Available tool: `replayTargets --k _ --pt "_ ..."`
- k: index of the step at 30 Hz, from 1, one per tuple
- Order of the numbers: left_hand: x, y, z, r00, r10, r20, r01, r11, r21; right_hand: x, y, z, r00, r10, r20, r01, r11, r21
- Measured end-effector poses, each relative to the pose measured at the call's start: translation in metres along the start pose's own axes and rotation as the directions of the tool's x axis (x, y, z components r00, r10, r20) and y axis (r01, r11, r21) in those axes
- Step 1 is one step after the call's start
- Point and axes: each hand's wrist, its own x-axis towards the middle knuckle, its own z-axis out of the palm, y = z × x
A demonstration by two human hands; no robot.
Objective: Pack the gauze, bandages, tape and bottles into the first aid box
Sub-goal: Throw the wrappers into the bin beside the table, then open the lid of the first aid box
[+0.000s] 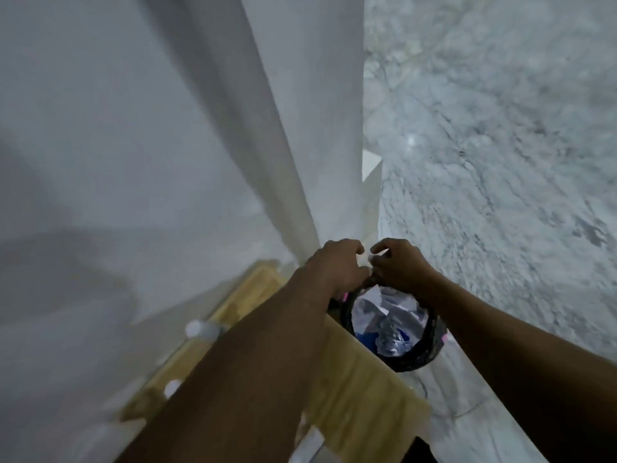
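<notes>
My left hand (pixel 337 265) and my right hand (pixel 400 265) meet above a round bin (pixel 430 342) lined with a black bag. Their fingertips pinch a small whitish scrap (pixel 372 259) between them; blur hides what it is. Crumpled white and blue wrappers (pixel 390 325) lie inside the bin. Two white-capped bottles sit on the wooden table to the left, one bottle (pixel 200 329) farther away and another bottle (pixel 172 387) closer to me. The first aid box is out of view.
The light wooden table (pixel 354 379) runs from lower left under my left forearm, its corner beside the bin. A white wall and pillar (pixel 300 128) rise behind it. Grey marble floor (pixel 500 162) spreads to the right. A blurred white item (pixel 310 442) lies at the bottom edge.
</notes>
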Motion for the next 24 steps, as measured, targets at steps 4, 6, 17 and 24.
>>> replayTargets --k 4,6,17,24 --pt "-0.092 -0.023 -0.062 0.977 -0.021 -0.212 0.007 0.998 -0.066 -0.059 -0.097 0.006 0.977 -0.215 0.007 0.215 0.975 -0.063" --pt "-0.138 -0.044 -0.087 0.951 -0.045 -0.306 0.020 0.996 -0.085 -0.089 -0.144 0.018 0.942 -0.333 0.026 0.334 0.938 -0.094" --pt "-0.379 -0.212 -0.119 0.606 -0.431 -0.669 0.294 0.902 -0.316 -0.221 -0.298 0.161 0.693 -0.655 0.300 0.696 0.716 -0.045" --pt "-0.461 -0.305 -0.003 0.308 -0.655 -0.690 0.370 0.750 -0.548 -0.244 -0.263 0.269 0.592 -0.693 0.412 0.767 0.641 -0.023"
